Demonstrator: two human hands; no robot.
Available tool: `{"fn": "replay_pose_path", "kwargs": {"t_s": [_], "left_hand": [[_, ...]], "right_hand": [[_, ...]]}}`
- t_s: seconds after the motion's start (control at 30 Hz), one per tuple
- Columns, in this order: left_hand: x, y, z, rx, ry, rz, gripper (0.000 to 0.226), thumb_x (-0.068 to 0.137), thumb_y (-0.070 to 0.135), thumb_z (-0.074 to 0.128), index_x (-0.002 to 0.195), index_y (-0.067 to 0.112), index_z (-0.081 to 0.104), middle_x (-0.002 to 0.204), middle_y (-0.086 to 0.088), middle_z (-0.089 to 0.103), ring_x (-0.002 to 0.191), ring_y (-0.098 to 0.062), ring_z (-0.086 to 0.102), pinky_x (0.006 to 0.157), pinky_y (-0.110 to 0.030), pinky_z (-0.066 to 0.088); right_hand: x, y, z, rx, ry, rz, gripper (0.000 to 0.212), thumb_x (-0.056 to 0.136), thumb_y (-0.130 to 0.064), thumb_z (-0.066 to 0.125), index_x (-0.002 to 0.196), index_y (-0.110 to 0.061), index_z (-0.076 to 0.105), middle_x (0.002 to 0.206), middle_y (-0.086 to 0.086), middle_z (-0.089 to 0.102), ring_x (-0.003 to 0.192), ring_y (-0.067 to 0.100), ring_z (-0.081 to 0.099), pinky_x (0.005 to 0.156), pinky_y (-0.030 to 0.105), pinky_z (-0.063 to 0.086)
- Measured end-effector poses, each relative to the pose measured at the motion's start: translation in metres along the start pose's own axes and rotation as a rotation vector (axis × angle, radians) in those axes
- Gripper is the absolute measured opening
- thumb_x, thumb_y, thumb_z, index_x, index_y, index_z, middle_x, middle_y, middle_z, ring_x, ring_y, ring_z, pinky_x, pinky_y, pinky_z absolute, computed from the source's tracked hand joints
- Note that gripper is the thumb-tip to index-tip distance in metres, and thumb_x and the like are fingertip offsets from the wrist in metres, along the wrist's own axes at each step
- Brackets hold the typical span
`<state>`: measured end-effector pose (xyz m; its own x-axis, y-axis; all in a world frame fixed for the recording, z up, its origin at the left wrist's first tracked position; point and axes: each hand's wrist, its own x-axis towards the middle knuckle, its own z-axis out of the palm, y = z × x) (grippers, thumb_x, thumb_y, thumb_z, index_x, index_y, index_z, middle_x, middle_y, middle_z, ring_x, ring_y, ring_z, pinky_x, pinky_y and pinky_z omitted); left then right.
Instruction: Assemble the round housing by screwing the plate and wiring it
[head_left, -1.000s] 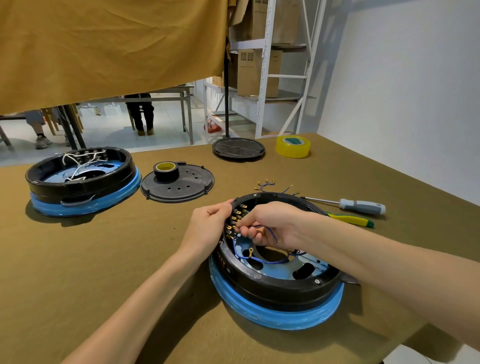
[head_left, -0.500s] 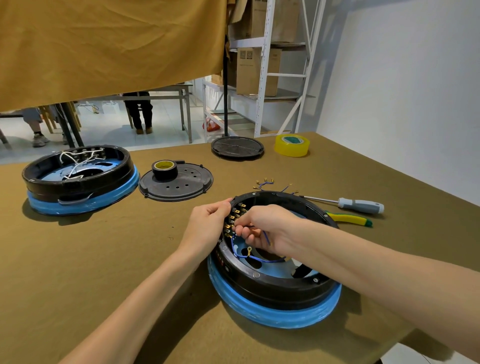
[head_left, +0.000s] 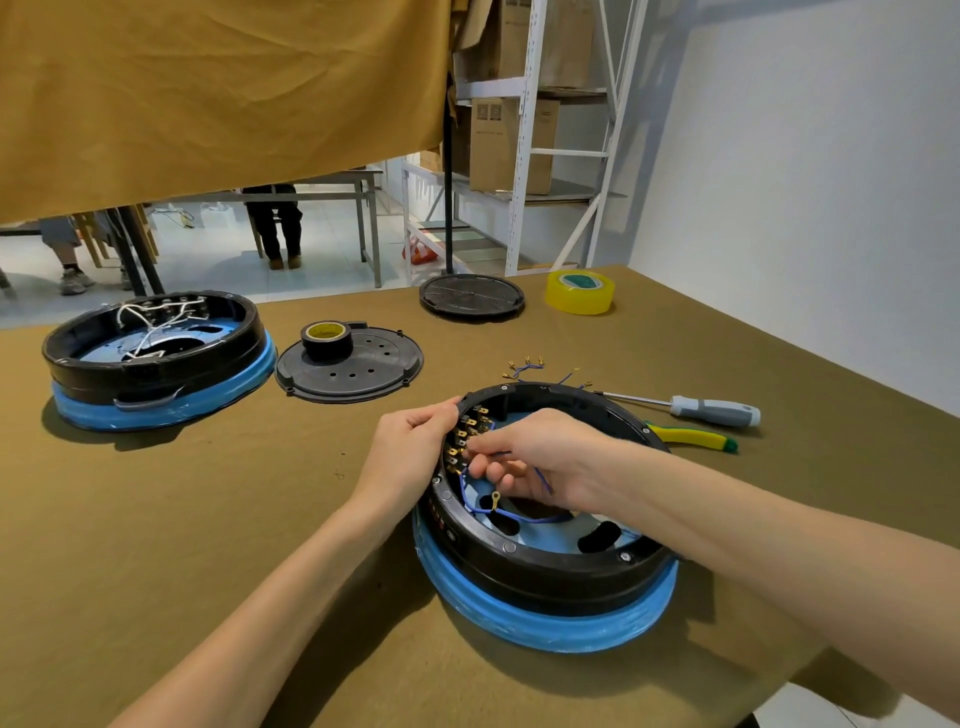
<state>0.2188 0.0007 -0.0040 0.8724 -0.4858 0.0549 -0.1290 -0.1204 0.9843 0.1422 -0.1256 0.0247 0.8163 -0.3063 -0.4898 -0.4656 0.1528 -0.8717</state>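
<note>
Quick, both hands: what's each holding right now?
Left hand: fingers curled over the housing rim.
Right hand: pinching a blue wire at the terminals.

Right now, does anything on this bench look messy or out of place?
Nothing looks damaged. A few loose blue wires lie on the table behind the housing, and a black tape roll sits on a spare cover plate.

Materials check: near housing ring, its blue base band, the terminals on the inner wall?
Housing ring: looks like moulded black plastic, semi-gloss, with soft highlights and moulded screw bosses. Blue band: likely blue film wrap, wrinkled and shiny; what lies under it is hidden. Terminals: metal, brass-coloured, with small bright glints.
</note>
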Motion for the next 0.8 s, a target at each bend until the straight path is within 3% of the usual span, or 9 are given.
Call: {"fn": "replay_pose_path", "kwargs": {"t_s": [0.2,0.37,0.47,0.57,0.67,0.7,0.8], "left_hand": [[-0.001,-0.002,0.000,-0.027,0.009,-0.007,0.029,0.103,0.019,0.055,0.127,0.016,0.071,0.135,0.004,0.067,0.121,-0.008,0.056,0.106,-0.028,0.037],[0.000,-0.003,0.000,-0.055,0.013,-0.013,0.025,0.102,0.018,0.056,0.121,0.015,0.073,0.132,0.002,0.069,0.125,-0.018,0.061,0.116,-0.047,0.041],[-0.001,-0.003,0.000,-0.067,0.002,-0.016,0.022,0.103,0.019,0.056,0.114,0.021,0.074,0.130,0.003,0.069,0.124,-0.019,0.062,0.114,-0.048,0.043],[-0.005,-0.004,0.001,-0.070,0.047,-0.009,0.024,0.105,0.025,0.053,0.107,0.025,0.076,0.102,0.006,0.079,0.102,-0.016,0.071,0.098,-0.038,0.054],[-0.009,-0.006,-0.002,-0.006,0.161,0.061,0.026,0.100,0.024,0.062,0.085,0.015,0.081,0.078,-0.010,0.077,0.079,-0.025,0.072,0.081,-0.047,0.060],[-0.009,-0.006,-0.003,0.032,0.190,0.097,0.025,0.097,0.024,0.066,0.079,0.017,0.081,0.075,-0.008,0.076,0.075,-0.021,0.072,0.076,-0.046,0.061],[-0.008,0.000,-0.010,0.160,0.191,0.148,0.017,0.088,0.029,0.075,0.073,0.037,0.076,0.070,0.018,0.074,0.073,0.004,0.070,0.071,-0.028,0.059]], "right_hand": [[0.001,0.002,-0.006,-0.105,-0.027,-0.075,0.016,0.097,-0.009,0.069,0.090,0.005,0.071,0.071,0.013,0.074,0.045,0.008,0.061,0.044,0.016,0.050],[-0.006,0.004,-0.010,-0.233,-0.009,-0.192,0.013,0.098,-0.015,0.068,0.094,-0.004,0.071,0.061,0.006,0.067,0.038,0.008,0.040,0.036,0.018,0.029],[-0.008,0.000,-0.009,-0.249,0.036,-0.226,0.014,0.098,-0.014,0.067,0.098,-0.001,0.073,0.057,0.003,0.062,0.038,0.008,0.035,0.036,0.018,0.027],[-0.009,-0.003,-0.008,-0.244,0.046,-0.200,0.019,0.097,-0.012,0.067,0.101,0.006,0.073,0.055,0.003,0.060,0.037,0.008,0.034,0.036,0.018,0.027],[-0.008,-0.005,-0.008,-0.249,0.050,-0.178,0.017,0.097,-0.010,0.067,0.101,0.006,0.072,0.053,0.002,0.059,0.036,0.008,0.034,0.035,0.018,0.027],[-0.007,-0.004,-0.008,-0.249,0.050,-0.171,0.017,0.096,-0.010,0.067,0.100,0.006,0.073,0.053,0.002,0.058,0.036,0.008,0.034,0.034,0.018,0.026],[-0.006,-0.001,-0.009,-0.275,0.041,-0.161,0.015,0.095,-0.008,0.067,0.098,0.006,0.072,0.052,0.004,0.058,0.035,0.009,0.036,0.034,0.018,0.026]]}}
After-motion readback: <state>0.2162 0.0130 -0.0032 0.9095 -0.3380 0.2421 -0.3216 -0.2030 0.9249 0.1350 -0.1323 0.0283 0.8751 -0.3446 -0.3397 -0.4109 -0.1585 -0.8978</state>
